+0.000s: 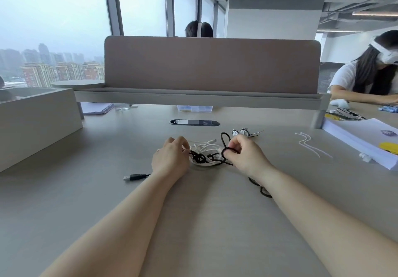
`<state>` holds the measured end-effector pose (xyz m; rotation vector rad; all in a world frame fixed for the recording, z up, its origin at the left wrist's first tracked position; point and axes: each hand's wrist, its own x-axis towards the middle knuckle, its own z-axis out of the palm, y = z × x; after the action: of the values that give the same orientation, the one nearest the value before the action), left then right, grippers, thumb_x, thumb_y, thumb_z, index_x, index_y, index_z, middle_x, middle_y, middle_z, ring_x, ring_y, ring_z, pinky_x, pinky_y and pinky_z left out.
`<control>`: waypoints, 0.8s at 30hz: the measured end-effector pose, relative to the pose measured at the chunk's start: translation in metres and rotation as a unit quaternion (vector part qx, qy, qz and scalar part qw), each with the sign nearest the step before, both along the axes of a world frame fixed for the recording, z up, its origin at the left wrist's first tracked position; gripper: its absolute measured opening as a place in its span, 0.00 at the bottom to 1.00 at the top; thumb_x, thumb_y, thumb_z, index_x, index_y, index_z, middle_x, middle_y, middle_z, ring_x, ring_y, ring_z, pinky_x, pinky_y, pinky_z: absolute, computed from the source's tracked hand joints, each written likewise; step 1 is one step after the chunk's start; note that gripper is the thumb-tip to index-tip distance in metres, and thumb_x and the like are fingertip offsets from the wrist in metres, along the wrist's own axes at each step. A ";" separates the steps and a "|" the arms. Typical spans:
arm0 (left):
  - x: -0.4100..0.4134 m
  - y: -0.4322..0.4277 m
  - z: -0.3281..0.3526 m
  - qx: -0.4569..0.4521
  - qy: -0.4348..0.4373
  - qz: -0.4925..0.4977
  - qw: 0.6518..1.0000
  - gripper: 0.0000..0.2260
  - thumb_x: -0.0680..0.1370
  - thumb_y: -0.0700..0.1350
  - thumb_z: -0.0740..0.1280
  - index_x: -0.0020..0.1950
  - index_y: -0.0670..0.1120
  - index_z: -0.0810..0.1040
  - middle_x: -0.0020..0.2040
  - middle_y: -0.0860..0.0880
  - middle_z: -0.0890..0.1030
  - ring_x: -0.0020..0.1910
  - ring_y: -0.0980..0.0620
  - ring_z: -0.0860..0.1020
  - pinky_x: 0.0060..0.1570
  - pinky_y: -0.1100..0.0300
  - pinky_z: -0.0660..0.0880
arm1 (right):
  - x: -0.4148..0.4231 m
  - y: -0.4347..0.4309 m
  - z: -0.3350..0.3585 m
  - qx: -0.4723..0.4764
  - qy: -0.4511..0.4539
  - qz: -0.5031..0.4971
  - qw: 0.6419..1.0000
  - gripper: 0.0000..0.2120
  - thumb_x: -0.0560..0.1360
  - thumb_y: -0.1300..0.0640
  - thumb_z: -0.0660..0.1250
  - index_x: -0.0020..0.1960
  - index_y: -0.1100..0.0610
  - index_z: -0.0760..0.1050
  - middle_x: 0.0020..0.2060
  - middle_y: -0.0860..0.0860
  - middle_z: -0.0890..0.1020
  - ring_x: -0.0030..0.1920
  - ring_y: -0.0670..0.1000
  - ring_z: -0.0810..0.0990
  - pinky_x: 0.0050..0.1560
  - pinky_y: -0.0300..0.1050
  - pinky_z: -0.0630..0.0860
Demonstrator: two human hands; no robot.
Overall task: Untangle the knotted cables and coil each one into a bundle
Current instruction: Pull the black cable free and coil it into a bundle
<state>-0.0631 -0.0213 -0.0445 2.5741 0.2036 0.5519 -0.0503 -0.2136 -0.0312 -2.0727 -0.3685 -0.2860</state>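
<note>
No legible text, labels, brands, numbers or signs anywhere in view.

Black cable (199,157) knotted with white cable (206,144) on grey table (107,190); white zip ties (310,145); divider (211,64) perhaps taupe.

The table (204,223) is grey with an oval cable port (194,123) set in its surface. Behind the port stands a brown partition screen (212,64) on a grey shelf (193,98); a clear plastic box (195,108) sits beneath the shelf. A grey bin (36,121) stands at left. A paper stack (361,138) lies at right. A seated person (366,76) wearing a headset is at far right. Windows (53,18) show buildings.
</note>
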 end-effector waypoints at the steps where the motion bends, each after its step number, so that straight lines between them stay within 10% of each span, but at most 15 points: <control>1: 0.001 0.000 0.000 -0.006 0.000 0.006 1.000 0.06 0.81 0.49 0.59 0.53 0.54 0.74 0.59 0.49 0.73 0.54 0.44 0.77 0.51 0.54 0.69 | -0.001 0.000 0.000 -0.023 -0.013 -0.003 1.000 0.12 0.72 0.55 0.71 0.37 0.54 0.68 0.29 0.46 0.71 0.30 0.46 0.68 0.34 0.39 0.66; 11: -0.009 -0.013 0.006 0.129 -0.118 -0.009 0.985 0.10 0.78 0.55 0.60 0.55 0.57 0.78 0.61 0.56 0.73 0.64 0.51 0.67 0.65 0.55 0.55 | -0.001 0.001 -0.006 -0.238 -0.023 -0.019 0.971 0.04 0.74 0.59 0.66 0.47 0.54 0.79 0.45 0.51 0.82 0.48 0.53 0.78 0.46 0.43 0.72; 15: -0.011 -0.031 0.001 0.205 -0.064 -0.122 0.969 0.17 0.78 0.60 0.59 0.66 0.59 0.70 0.66 0.59 0.74 0.70 0.55 0.65 0.72 0.50 0.48 | 0.000 0.002 -0.007 -0.108 -0.043 -0.013 0.993 0.04 0.78 0.59 0.62 0.46 0.53 0.75 0.43 0.50 0.82 0.44 0.52 0.78 0.47 0.45 0.73; 24: -0.006 -0.019 0.002 0.181 -0.045 -0.024 0.982 0.12 0.78 0.55 0.60 0.61 0.58 0.72 0.62 0.57 0.75 0.64 0.51 0.68 0.64 0.51 0.56 | -0.004 0.001 0.009 0.227 -0.115 -0.079 0.964 0.06 0.81 0.57 0.56 0.48 0.57 0.69 0.42 0.52 0.80 0.42 0.49 0.76 0.34 0.26 0.69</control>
<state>-0.0691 -0.0402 -0.0425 2.8853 0.0082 0.7439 -0.0546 -0.2122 -0.0222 -1.6206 -0.2456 -0.6495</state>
